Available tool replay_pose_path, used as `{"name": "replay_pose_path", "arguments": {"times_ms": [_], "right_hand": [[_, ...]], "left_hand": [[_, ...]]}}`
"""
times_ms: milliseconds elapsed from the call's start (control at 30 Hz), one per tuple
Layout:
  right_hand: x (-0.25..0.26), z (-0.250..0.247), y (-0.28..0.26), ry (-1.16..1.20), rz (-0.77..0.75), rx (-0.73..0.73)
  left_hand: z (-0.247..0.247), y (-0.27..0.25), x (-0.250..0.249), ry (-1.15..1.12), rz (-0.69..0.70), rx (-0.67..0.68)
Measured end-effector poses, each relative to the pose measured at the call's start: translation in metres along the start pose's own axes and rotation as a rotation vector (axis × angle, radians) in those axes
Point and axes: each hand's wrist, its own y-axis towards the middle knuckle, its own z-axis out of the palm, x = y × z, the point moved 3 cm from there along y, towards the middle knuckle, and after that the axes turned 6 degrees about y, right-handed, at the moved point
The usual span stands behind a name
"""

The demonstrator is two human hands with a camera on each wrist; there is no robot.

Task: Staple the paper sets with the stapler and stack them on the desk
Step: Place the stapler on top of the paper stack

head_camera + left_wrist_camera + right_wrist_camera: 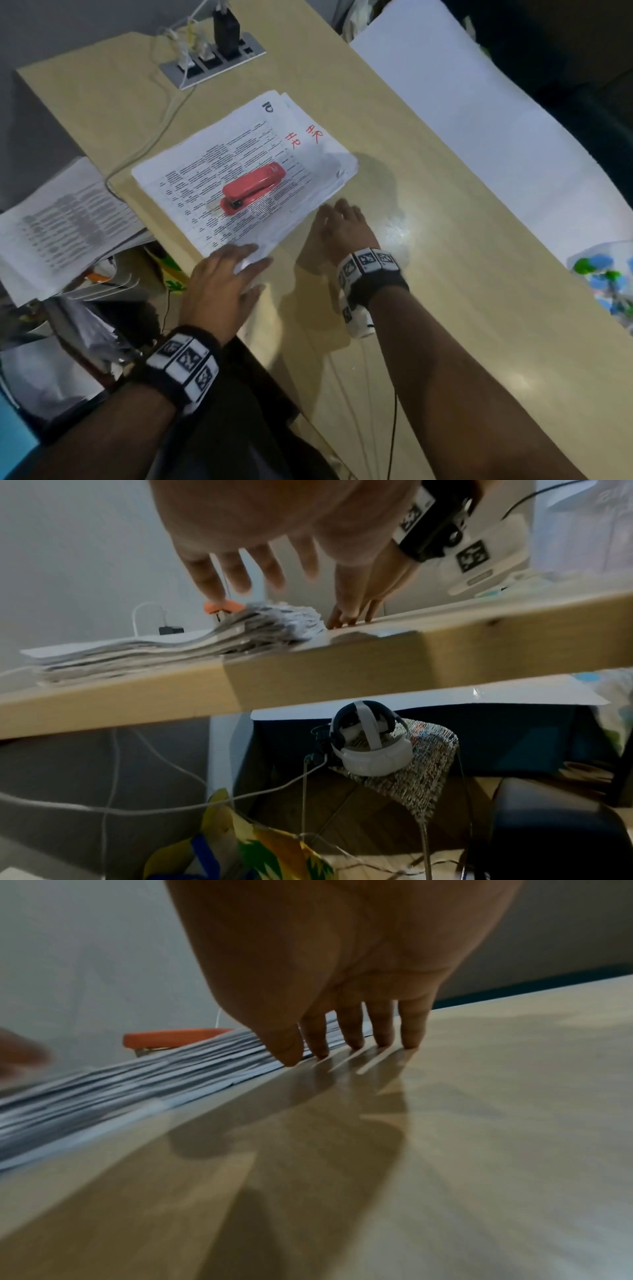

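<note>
Looks like pretty early days on this one: nearest the person, the left hand [219, 287] lies flat with fingers straight and slightly spread on the near corner of the paper pile [239, 164], thumb out to the side, not pinching anything. Just at its 2 o'clock the right hand [342, 226] has its fingers straight and close together, tips down on the desk [445, 274] right against the pile's right edge, so my guess is both hands are squaring or sliding the pile rather than stapling. The red stapler [253, 186] just sits on top of the pile in the middle, at 12 o'clock from the left hand, nobody holding it. I can't tell whether any of the sets in there are already stapled, and I don't see a separate finished stack on the desk, so I'd say most of the job is left. Room-wise: the left hand's corner of the pile is right at the desk's near-left edge, with clutter and another heap of printed papers [61, 226] below at 9 o'clock, so pushing that way risks a spill. Off at 3 o'clock the desk is bare wood as far as a white board [479, 137]. Further off at 12 o'clock is a socket panel [212, 65] with a charger cable running down past the pile's far-left corner.
</note>
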Motion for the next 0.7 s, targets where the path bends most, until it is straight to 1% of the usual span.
{"name": "replay_pose_path", "arguments": {"times_ms": [33, 133, 200, 233, 300, 333, 367, 400, 433, 467, 500, 533, 567, 600, 633, 667, 700], "right_hand": [[0.005, 0.003, 0.0, 0.001, -0.001, 0.001], [0.017, 0.013, -0.001, -0.035, -0.021, 0.055], [0.025, 0.014, -0.006, -0.136, -0.069, 0.104], [0.029, 0.017, -0.012, -0.207, -0.117, 0.119], [0.04, 0.024, -0.032, -0.334, -0.262, 0.128], [0.048, 0.03, -0.048, -0.31, -0.357, 0.119], [0.055, 0.043, -0.067, -0.228, -0.497, 0.125], [0.064, 0.058, -0.089, -0.138, -0.675, 0.154], [0.073, 0.071, -0.11, -0.091, -0.821, 0.23], [0.076, 0.077, -0.127, -0.07, -0.914, 0.286], [0.074, 0.075, -0.135, -0.037, -0.944, 0.271], [0.063, 0.068, -0.133, 0.019, -0.904, 0.198], [0.046, 0.06, -0.125, 0.055, -0.802, 0.092], [0.025, 0.049, -0.114, 0.04, -0.636, -0.008], [-0.001, 0.036, -0.103, 0.003, -0.406, -0.083], [-0.026, 0.025, -0.098, -0.012, -0.142, -0.089], [-0.048, 0.022, -0.1, -0.009, 0.077, -0.015]], "left_hand": [[0.003, 0.006, 0.002, 0.011, -0.018, 0.026], [0.002, 0.019, 0.011, 0.013, -0.055, 0.006], [0.0, 0.028, 0.017, 0.027, -0.048, -0.003], [-0.001, 0.033, 0.02, 0.013, -0.058, -0.011], [-0.004, 0.04, 0.026, -0.058, -0.115, -0.03], [-0.005, 0.042, 0.029, -0.102, -0.147, -0.035], [-0.006, 0.044, 0.03, -0.145, -0.165, -0.04], [-0.007, 0.045, 0.032, -0.187, -0.164, -0.045], [-0.008, 0.045, 0.032, -0.223, -0.148, -0.047], [-0.008, 0.043, 0.032, -0.25, -0.129, -0.045], [-0.007, 0.04, 0.032, -0.273, -0.116, -0.036], [-0.005, 0.037, 0.031, -0.3, -0.115, -0.026], [-0.002, 0.034, 0.032, -0.338, -0.125, -0.016], [-0.001, 0.031, 0.032, -0.376, -0.14, -0.009], [0.001, 0.028, 0.032, -0.398, -0.152, -0.002], [0.002, 0.026, 0.031, -0.399, -0.157, 0.005], [0.003, 0.024, 0.029, -0.393, -0.157, 0.01]]}}
